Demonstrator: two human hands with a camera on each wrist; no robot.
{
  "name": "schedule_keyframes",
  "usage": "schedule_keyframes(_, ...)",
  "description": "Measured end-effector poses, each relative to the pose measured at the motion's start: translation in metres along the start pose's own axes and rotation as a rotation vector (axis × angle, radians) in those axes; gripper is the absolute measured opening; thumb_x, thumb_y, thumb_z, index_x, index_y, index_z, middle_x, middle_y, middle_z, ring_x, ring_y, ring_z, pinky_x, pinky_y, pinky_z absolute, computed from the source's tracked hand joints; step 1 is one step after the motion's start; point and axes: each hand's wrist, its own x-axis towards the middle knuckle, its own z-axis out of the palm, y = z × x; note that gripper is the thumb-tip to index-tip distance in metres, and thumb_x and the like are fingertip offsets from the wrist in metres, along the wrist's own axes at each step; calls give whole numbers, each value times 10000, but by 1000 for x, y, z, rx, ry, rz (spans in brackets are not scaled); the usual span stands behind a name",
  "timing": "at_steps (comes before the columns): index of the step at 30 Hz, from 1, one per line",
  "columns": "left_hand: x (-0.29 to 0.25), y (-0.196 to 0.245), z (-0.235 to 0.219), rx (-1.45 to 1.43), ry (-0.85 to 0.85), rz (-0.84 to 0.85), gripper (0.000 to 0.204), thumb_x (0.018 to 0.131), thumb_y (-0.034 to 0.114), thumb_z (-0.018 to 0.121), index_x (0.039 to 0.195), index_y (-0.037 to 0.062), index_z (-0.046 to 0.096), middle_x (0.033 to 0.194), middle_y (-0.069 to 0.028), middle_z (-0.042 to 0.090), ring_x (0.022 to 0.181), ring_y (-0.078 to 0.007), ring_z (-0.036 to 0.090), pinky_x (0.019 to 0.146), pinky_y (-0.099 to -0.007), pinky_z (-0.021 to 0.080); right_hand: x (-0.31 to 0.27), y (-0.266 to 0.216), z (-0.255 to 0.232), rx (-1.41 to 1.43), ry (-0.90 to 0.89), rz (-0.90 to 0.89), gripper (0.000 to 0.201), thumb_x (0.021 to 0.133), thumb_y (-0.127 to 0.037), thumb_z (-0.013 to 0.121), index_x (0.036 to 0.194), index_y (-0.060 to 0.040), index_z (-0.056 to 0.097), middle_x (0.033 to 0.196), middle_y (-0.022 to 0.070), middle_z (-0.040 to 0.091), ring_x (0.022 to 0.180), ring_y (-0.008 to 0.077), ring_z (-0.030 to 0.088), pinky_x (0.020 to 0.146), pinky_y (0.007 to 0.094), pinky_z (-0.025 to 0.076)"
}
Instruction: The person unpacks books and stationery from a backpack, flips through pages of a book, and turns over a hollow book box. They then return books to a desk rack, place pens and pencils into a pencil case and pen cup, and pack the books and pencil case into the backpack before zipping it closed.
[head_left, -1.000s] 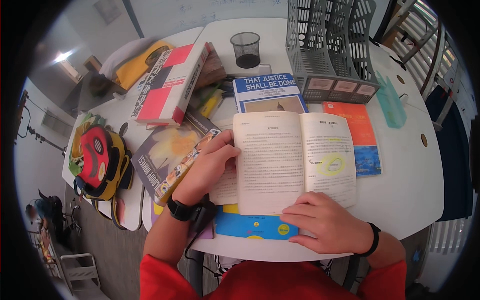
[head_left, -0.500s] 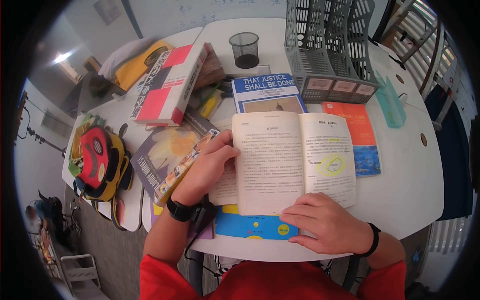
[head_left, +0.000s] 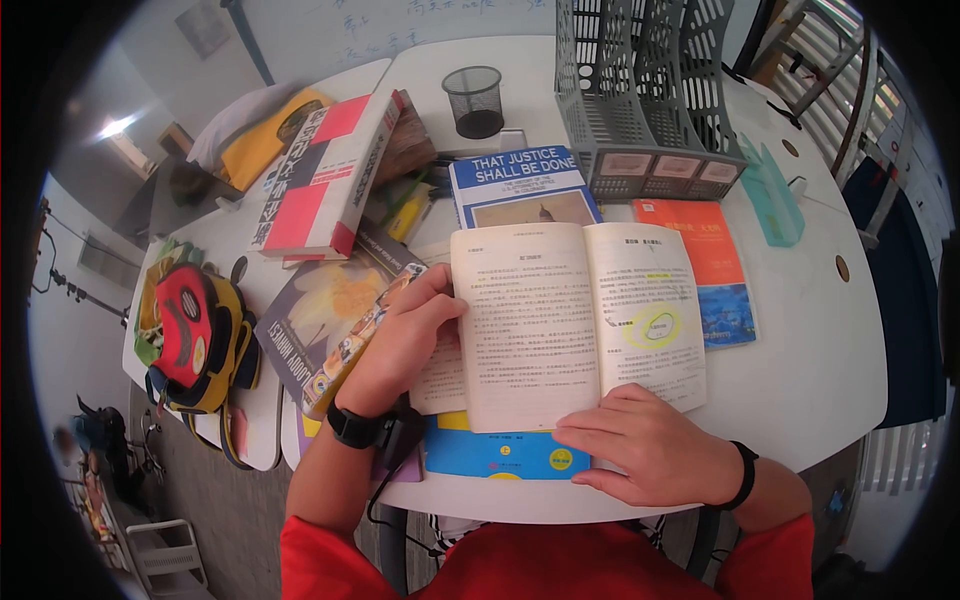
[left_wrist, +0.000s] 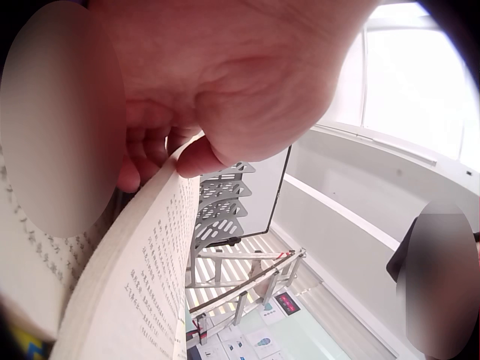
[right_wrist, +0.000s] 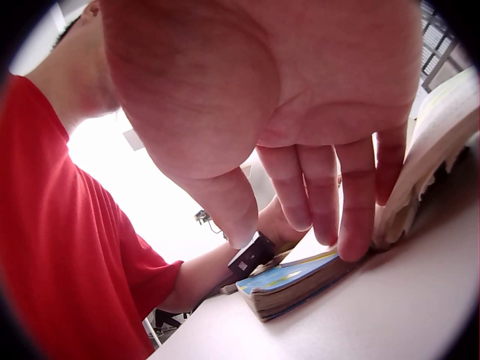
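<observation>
An open book [head_left: 525, 330] with printed pages lies in front of me, a yellow highlighter ring on its right page. My left hand [head_left: 415, 325] pinches a thick bundle of pages at the left edge. In the left wrist view, the thumb of that hand [left_wrist: 225, 82] presses the raised bundle [left_wrist: 142, 274]. Beneath it shows another printed page [head_left: 436, 382]. My right hand [head_left: 650, 445] rests at the book's lower edge, its fingers fairly straight in the right wrist view. Under the book, toward me, sticks out a blue book [head_left: 505, 455].
Left lie a dark book with a flower cover [head_left: 330, 295], a thick red-and-white book [head_left: 325, 185] and a red-and-yellow bag [head_left: 195, 330]. Behind are a blue-and-white book [head_left: 520, 180], a mesh pen cup [head_left: 473, 105] and grey file racks [head_left: 650, 130]. An orange book [head_left: 695, 240] lies right.
The head view has turned slightly, so the table and its things appear shifted a little left. Both hands keep the same hold on the open book.
</observation>
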Motion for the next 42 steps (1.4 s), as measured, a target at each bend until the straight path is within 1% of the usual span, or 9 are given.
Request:
schedule_keyframes(2, 2, -3, -4, 28, -7, 12, 338, 990, 61, 479, 1294, 2, 615, 1181, -62, 679, 1071, -138, 646, 966, -290, 501, 0, -1, -1, -2, -20, -2, 469, 878, -199, 816, 1274, -10, 651, 1222, 109, 698, 1061, 262, 661, 969, 386, 455)
schedule_keyframes(6, 2, -4, -2, 36, -15, 35, 285, 1019, 108, 480, 1257, 39, 621, 1111, -26, 661, 994, -103, 610, 876, -269, 488, -1, -1, -1, -8, -12, -6, 469, 881, -203, 813, 1276, -11, 648, 1224, 108, 694, 1050, 259, 661, 973, 386, 452)
schedule_keyframes(10, 0, -2, 0, 28, -9, 36, 285, 1017, 111, 482, 1256, 39, 620, 1112, -27, 662, 997, -102, 610, 879, -270, 489, -2, -1, 0, -11, -16, -14, 482, 881, -205, 810, 1289, -11, 642, 1233, 105, 685, 1006, 257, 654, 977, 387, 450)
schedule_keyframes(12, -1, 0, 0, 28, 7, 9, 370, 989, 49, 468, 1328, -8, 606, 1229, -75, 676, 1121, -150, 639, 1008, -306, 494, -3, 0, 0, -11, -16, -12, 487, 880, -205, 810, 1294, -11, 639, 1234, 104, 683, 991, 257, 651, 978, 387, 450)
schedule_keyframes(15, -1, 1, 3, 14, 14, 12, 389, 989, 51, 468, 1350, -12, 598, 1250, -83, 673, 1138, -161, 636, 1023, -315, 493, -3, 0, 1, -22, -6, -23, 488, 881, -207, 808, 1295, -12, 637, 1227, 102, 681, 985, 263, 646, 979, 387, 450)
schedule_keyframes(28, 3, -6, -3, 17, -10, 26, 413, 991, 48, 467, 1387, -3, 576, 1253, -75, 675, 1107, -152, 642, 988, -309, 503, -4, 1, 2, -27, 0, -20, 475, 877, -218, 816, 1280, -21, 659, 1240, 111, 689, 999, 270, 652, 983, 397, 459)
schedule_keyframes(31, 2, -7, -2, 19, 6, 35, 394, 1004, 81, 478, 1373, 11, 595, 1193, -50, 678, 1031, -118, 621, 914, -285, 499, -4, 0, 1, -29, -20, 2, 474, 875, -223, 825, 1280, -24, 681, 1275, 118, 699, 1000, 271, 664, 987, 403, 470)
schedule_keyframes(38, 4, -8, -5, 2, -18, 31, 443, 993, 37, 459, 1424, -10, 550, 1288, -89, 667, 1152, -164, 644, 1025, -325, 505, -4, 2, 3, -25, 5, -47, 455, 905, -216, 784, 1278, 1, 640, 1202, 108, 676, 1012, 262, 641, 978, 383, 442)
schedule_keyframes(42, 3, -6, -4, 7, -18, 30, 451, 997, 39, 453, 1436, -11, 539, 1297, -95, 666, 1158, -167, 651, 1031, -332, 513, -5, 1, 3, -30, 1, -19, 472, 871, -216, 828, 1275, -21, 683, 1273, 120, 700, 1002, 264, 667, 981, 393, 465)
